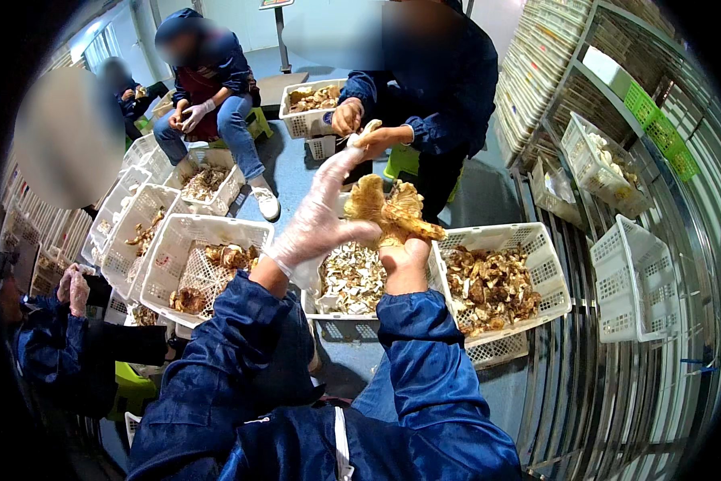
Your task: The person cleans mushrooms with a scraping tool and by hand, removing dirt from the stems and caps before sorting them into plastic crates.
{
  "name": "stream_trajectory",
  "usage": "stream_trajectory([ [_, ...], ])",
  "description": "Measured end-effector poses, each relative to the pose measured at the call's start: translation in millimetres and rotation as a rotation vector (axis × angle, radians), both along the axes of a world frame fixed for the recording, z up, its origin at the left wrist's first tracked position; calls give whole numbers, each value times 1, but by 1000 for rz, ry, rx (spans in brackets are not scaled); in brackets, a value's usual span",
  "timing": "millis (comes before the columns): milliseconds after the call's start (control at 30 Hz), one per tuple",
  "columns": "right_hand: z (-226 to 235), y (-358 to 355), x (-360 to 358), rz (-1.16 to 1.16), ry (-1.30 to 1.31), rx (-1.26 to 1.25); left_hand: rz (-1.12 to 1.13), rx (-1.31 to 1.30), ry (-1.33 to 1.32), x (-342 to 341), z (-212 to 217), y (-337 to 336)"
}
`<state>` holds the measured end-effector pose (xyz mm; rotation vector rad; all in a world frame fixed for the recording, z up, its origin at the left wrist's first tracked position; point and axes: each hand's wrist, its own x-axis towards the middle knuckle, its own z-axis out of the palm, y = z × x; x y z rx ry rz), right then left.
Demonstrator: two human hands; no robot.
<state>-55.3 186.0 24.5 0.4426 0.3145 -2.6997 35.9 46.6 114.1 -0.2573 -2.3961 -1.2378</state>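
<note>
My right hand (406, 258) holds a large yellow-brown mushroom (405, 212) with a ruffled, gilled cap, its stem pointing right. Beside it is my left hand (319, 223), in a clear plastic glove, with fingers stretched upward and the thumb apart, its tip close to the mushroom's left edge. I cannot tell whether the thumb touches it. Below my hands is a white crate of pale mushroom pieces (351, 280). To the right, another white crate (554, 276) holds brown mushrooms (493, 289). The left crate (168, 255) has a few brown mushrooms (230, 256) in it.
Across from me a co-worker (437, 88) handles a pale piece, beside a mushroom-filled crate (295, 124). Another person sits at the back left (208, 80); a gloved pair of hands (73, 289) shows at far left. On the right stand a metal rack (569, 88) and white crates (637, 280).
</note>
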Motion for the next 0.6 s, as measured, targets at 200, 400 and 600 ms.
stream_trajectory([
  [200,-8,2,-1,164,32,112,-372,1571,-519,-11,-66,-9],
  [400,-12,-2,-17,122,348,402,-435,1913,-658,-16,-89,-7],
  [600,2,9,-27,-240,487,818,-545,2035,-482,-14,-84,-12],
])
